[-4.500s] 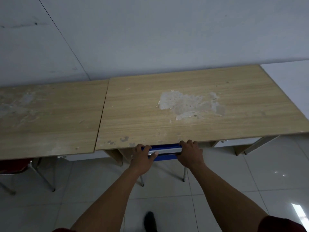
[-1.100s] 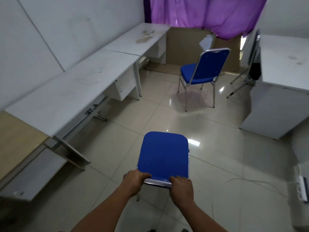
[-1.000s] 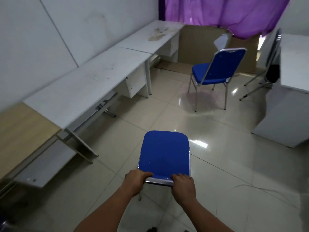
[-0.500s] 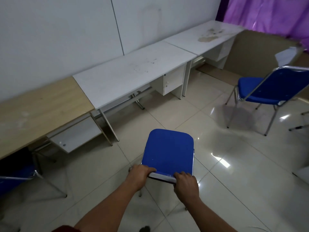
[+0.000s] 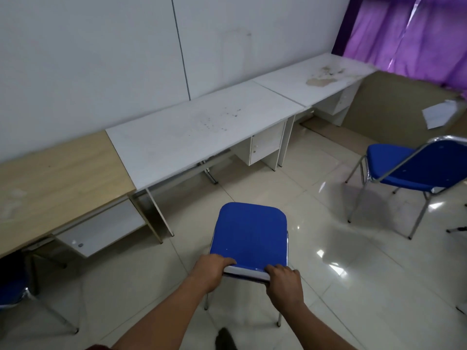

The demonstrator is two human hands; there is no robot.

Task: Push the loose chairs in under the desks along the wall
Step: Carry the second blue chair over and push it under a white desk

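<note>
A blue padded chair [image 5: 249, 229] with a chrome frame stands on the tiled floor in front of me, its seat facing the white desk [image 5: 199, 130]. My left hand [image 5: 211, 272] and my right hand [image 5: 284, 282] both grip the top rail of its backrest. A gap of floor separates the chair from the desk's front edge. A second blue chair [image 5: 414, 170] stands loose at the right, away from the desks. A third blue chair [image 5: 11, 286] sits tucked under the wooden desk [image 5: 55, 178] at the far left.
A further white desk [image 5: 316, 77] with a stained top runs to the corner under a purple curtain [image 5: 409, 36]. Drawer units hang under the desks. Brown board and loose paper [image 5: 441, 114] lie at the back right. My shoe [image 5: 226, 339] shows at the bottom edge.
I let go of the chair tucked under the wooden desk and took hold of this one. Over the last second my view swung left, bringing the wall desks square ahead.
</note>
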